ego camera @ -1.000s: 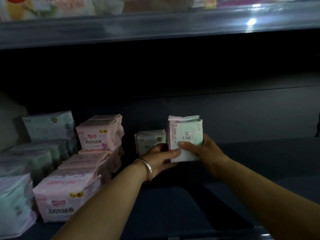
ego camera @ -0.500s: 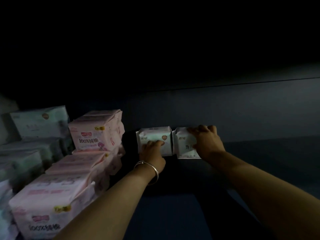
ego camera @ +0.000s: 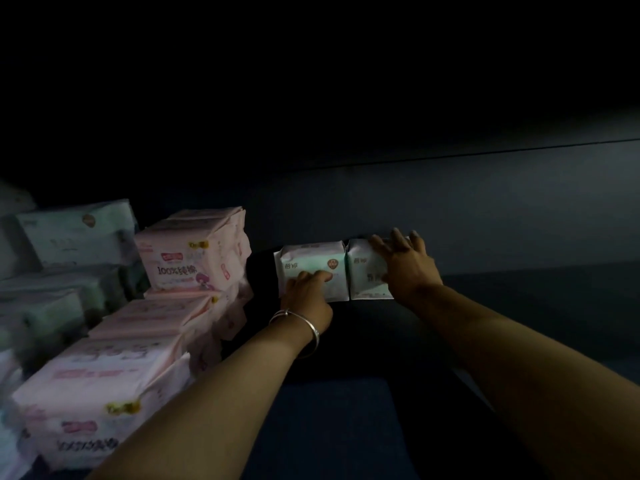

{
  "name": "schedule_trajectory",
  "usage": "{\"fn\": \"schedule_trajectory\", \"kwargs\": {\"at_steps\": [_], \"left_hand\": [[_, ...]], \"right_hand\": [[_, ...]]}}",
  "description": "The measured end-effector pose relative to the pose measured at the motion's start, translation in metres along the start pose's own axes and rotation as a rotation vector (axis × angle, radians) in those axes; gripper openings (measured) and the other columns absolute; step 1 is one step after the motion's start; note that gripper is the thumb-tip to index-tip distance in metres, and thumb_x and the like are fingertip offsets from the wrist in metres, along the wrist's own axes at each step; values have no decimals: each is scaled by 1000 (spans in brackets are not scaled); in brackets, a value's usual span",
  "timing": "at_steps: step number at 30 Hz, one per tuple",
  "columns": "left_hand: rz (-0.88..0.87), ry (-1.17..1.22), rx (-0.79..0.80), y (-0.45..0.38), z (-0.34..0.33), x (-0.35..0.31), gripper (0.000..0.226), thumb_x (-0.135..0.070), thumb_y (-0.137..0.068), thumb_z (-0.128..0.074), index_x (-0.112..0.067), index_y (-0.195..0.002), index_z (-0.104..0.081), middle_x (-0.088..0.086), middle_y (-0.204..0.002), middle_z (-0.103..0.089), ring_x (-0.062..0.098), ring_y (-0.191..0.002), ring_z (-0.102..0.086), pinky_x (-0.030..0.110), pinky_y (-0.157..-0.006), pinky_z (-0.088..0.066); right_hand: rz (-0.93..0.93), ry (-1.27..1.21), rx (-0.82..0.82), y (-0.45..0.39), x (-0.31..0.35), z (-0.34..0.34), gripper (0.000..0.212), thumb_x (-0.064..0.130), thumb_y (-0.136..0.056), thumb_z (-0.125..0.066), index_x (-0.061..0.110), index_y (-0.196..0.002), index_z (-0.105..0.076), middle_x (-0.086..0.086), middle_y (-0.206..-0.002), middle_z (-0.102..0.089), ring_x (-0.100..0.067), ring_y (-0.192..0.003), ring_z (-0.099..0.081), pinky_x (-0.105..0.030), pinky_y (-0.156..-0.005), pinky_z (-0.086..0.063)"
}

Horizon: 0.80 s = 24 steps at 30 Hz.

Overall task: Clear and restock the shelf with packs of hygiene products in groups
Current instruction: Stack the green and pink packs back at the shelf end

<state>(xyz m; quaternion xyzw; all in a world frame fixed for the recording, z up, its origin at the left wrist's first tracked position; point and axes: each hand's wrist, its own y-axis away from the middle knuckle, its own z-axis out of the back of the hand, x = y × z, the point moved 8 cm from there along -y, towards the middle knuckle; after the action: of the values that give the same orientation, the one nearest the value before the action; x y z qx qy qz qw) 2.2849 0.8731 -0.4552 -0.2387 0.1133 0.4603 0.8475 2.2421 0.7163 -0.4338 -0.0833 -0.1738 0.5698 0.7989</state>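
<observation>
Right-hand green pack (ego camera: 367, 271): now standing on the shelf (ego camera: 519, 323) against the back wall, upright, its left edge touching the left-hand green pack (ego camera: 311, 268). One second ago this pack was held up clear of the shelf in both hands, forward of the single pack at the back; half a second ago it was already down beside its neighbour. Since then, little change in position.

Right hand (ego camera: 408, 268): grip is not closed. Fingers are spread and laid flat over the pack's front and top edge, pressing rather than holding.

Left hand (ego camera: 306, 296): fingers bent against the lower front of the left-hand green pack, pressing it; whether they actually pinch it cannot be told in this light. Bangle (ego camera: 298, 327) on that wrist.

Judgement: the placement is done and a pair of like packs now starts a group; the hands appear to be squaring them up.

Further left, apart from the pair: stacked pink packs (ego camera: 194, 258), then pale green packs (ego camera: 76, 233) beyond them.
</observation>
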Motion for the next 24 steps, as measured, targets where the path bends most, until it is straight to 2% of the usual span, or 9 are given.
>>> {"fn": "schedule_trajectory", "kwargs": {"at_steps": [1, 3, 6, 10, 12, 15, 18, 21, 24], "left_hand": [[-4, 8, 3, 3, 1, -2, 60, 5, -84, -43, -19, -139, -42, 9, -141, -39, 28, -131, -34, 34, -113, -27], [-13, 6, 19, 9, 4, -5, 58, 4, -86, -42, -19, -139, -42, 8, -142, -38, 27, -133, -34, 35, -113, -27], [-35, -64, 55, 25, 8, -12, 52, -3, -89, -45, -20, -138, -42, 4, -144, -37, 25, -134, -34, 33, -113, -28], [-67, -179, 75, 58, 22, -29, 45, -17, -93, -50, -21, -137, -42, 1, -145, -38, 22, -134, -37, 31, -112, -29], [-82, -227, 65, 80, 32, -38, 44, -22, -93, -51, -20, -136, -44, 3, -142, -41, 23, -130, -40, 29, -109, -31], [-118, -242, 37, 122, 48, -53, 44, -25, -92, -53, -17, -134, -46, 7, -137, -46, 26, -125, -44, 32, -105, -35], [-142, -218, -3, 172, 65, -68, 44, -27, -92, -53, -16, -134, -46, 8, -135, -46, 27, -124, -43, 36, -104, -35], [-188, -197, -72, 228, 77, -81, 51, -37, -85, -47, -12, -129, -51, 12, -129, -48, 31, -119, -45, 41, -101, -37], [-197, -212, -109, 288, 73, -87, 44, -31, -88, -52, -12, -127, -51, 12, -127, -47, 30, -119, -41, 41, -98, -35]], "right_hand": [[15, 46, -3, 4, 2, 3, 81, 14, -93, -53, 33, -151, 1, -5, -159, 10, -35, -145, 10, -51, -116, -11], [48, 107, -34, 16, 7, 12, 83, 15, -93, -53, 31, -150, 5, -4, -159, 13, -31, -145, 14, -50, -117, -3], [126, 156, -4, 41, 18, 17, 75, 20, -92, -55, 26, -151, -9, -3, -160, 2, -29, -146, 7, -46, -118, -4], [161, 177, 109, 84, 31, 27, 62, 23, -92, -54, 23, -148, -26, -3, -157, -18, -26, -147, -4, -43, -118, -10], [172, 145, 120, 110, 35, 40, 53, 23, -92, -52, 21, -143, -37, -5, -151, -31, -26, -144, -17, -41, -116, -18], [207, 68, 28, 155, 43, 68, 36, 19, -90, -49, 16, -125, -56, -9, -128, -54, -28, -121, -47, -36, -99, -38], [253, -15, -55, 202, 50, 90, 31, 17, -86, -52, 12, -115, -61, -10, -116, -60, -30, -108, -55, -35, -88, -44], [315, -55, -86, 255, 56, 99, 37, 17, -84, -55, 11, -120, -60, -12, -124, -58, -32, -114, -53, -36, -91, -43], [382, -133, -20, 318, 58, 91, 49, 18, -87, -57, 9, -135, -49, -12, -147, -39, -28, -137, -32, -37, -109, -27]]}}
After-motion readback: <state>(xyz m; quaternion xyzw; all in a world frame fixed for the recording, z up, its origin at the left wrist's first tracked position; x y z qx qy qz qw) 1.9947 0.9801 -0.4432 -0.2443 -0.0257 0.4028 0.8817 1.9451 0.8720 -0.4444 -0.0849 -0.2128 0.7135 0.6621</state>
